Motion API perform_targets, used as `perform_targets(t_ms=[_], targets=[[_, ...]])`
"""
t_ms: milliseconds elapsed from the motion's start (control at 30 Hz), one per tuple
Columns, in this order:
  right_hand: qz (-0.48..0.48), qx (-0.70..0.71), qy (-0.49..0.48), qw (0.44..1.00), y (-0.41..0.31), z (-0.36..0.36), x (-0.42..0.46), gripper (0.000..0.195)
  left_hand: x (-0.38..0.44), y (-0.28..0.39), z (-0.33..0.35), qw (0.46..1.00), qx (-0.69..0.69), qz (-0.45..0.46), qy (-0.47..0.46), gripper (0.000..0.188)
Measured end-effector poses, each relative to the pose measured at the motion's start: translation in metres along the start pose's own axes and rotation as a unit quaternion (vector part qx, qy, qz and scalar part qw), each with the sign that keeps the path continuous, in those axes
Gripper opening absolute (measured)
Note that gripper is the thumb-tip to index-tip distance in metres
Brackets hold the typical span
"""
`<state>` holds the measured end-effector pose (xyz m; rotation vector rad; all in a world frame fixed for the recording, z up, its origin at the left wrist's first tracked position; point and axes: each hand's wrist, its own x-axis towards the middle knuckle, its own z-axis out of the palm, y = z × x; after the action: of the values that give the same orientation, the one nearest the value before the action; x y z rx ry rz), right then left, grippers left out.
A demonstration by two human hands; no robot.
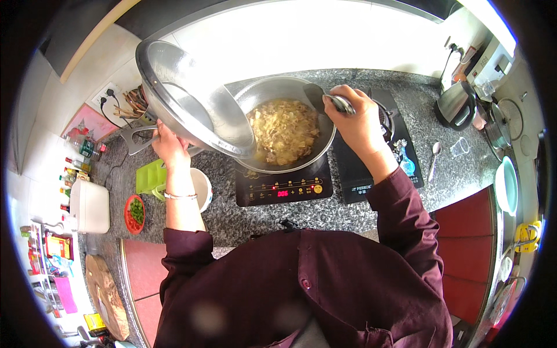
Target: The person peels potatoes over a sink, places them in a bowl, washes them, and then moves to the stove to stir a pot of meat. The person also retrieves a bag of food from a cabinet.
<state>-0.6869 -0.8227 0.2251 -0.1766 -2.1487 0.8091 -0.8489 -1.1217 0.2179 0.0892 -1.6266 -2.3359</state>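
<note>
My left hand (170,145) grips a large steel bowl or pan (198,126) near its flat metal handle, tilting it over the left rim of a wok (278,82). Sliced, pale brown food (285,130) in liquid fills the wok's middle. The wok stands on a black induction cooker (283,187) with lit red digits. My right hand (354,115) is closed around the handle of a dark spatula (313,96), whose blade rests inside the wok's right side. Whether the left fingers hold the handle or the rim is partly hidden.
A white bowl (201,189), a green plastic rack (150,177) and a red dish of chopped vegetables (135,214) stand at left. Right of the wok lie a second black cooker (357,174), a spoon (435,154) and a clear cup (460,147); an electric kettle (457,105) stands farther back.
</note>
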Motion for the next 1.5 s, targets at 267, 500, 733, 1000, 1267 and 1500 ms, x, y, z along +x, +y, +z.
perform_targets(t_ms=[267, 500, 733, 1000, 1267, 1500], targets=[[0.064, -0.133, -0.070, 0.987, -0.011, 0.009, 0.028, 0.030, 0.021, -0.036, -0.031, 0.999, -0.047, 0.015, -0.007, 0.027], [0.257, -0.049, -0.055, 0.964, 0.018, 0.011, 0.050, 0.029, 0.024, -0.057, -0.062, 0.992, -0.082, -0.048, 0.081, 0.026], [0.391, 0.141, -0.012, 0.909, 0.061, 0.008, 0.056, 0.030, 0.046, -0.085, -0.085, 0.989, -0.062, -0.051, 0.127, 0.034], [0.417, 0.206, -0.019, 0.885, 0.090, 0.001, 0.056, 0.030, 0.043, -0.077, -0.069, 0.986, -0.047, -0.076, 0.139, 0.042], [0.446, 0.267, -0.015, 0.854, 0.119, 0.007, 0.047, 0.027, 0.045, -0.103, -0.065, 0.980, -0.123, -0.102, 0.118, 0.040], [0.466, 0.354, -0.037, 0.810, 0.116, 0.054, 0.024, 0.026, 0.044, -0.106, -0.067, 0.983, -0.129, -0.104, 0.081, 0.044]])
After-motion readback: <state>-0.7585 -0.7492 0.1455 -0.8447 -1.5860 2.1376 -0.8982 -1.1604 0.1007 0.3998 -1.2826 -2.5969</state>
